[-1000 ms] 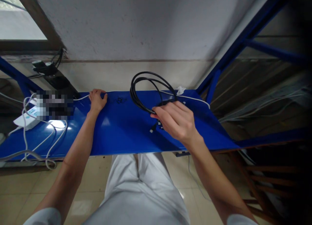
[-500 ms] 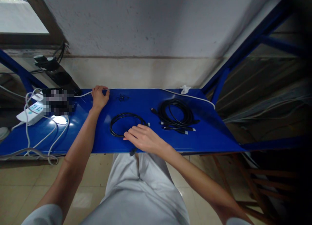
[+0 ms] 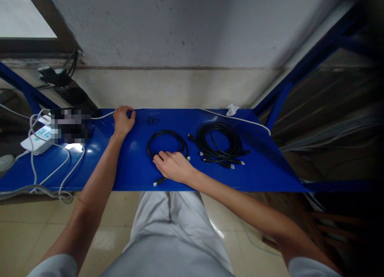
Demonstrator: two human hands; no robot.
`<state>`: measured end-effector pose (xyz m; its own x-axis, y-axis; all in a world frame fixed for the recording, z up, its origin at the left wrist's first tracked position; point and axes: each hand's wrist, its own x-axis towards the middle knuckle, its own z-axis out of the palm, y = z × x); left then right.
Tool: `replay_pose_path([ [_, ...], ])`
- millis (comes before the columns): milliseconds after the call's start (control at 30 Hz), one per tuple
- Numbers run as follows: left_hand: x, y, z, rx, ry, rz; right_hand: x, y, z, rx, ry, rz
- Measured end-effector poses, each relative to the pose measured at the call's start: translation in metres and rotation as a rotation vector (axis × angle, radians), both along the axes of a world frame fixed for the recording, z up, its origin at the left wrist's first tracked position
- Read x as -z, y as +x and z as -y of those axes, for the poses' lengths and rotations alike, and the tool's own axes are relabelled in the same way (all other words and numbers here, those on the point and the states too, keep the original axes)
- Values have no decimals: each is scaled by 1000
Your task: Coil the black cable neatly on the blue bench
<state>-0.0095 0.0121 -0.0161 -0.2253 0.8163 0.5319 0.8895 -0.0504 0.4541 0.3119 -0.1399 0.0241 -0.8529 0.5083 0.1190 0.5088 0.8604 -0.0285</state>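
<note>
A coiled black cable lies on the blue table, partly covered by my right hand. The fingers of that hand are closed on the near side of the coil. One plug end sticks out below the hand near the table's front edge; the other end shows just right of the fingers. My left hand rests at the table's back edge, thumb apart from the bent fingers, beside a white cord. Its fingertips are partly hidden. Between the hands and the wall lie small black ties.
A larger bundle of black cables with several plugs lies to the right. At left are a white power strip, looping white cords and a dark cylinder. Crumpled white paper sits at the back. Blue frame bars flank the table.
My right hand has shifted the coiled cable slightly right and away from me. Its plug end, earlier over the front edge, now lies on the table. My left hand stays put.
</note>
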Motion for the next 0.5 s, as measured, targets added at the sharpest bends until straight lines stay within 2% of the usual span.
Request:
replay_pose_path([
  [100,-2,2,1,-8,-5,-7,-3,-7,-6,30,-38,26],
  [233,-5,11,8,40,-10,-94,-6,-6,-19,-18,-47,14],
  [433,-10,27,19,199,-78,-220,-13,16,-44,-368,-53,-80],
  [500,-11,28,20,228,-81,-192,-11,25,-48,-406,-55,-124],
])
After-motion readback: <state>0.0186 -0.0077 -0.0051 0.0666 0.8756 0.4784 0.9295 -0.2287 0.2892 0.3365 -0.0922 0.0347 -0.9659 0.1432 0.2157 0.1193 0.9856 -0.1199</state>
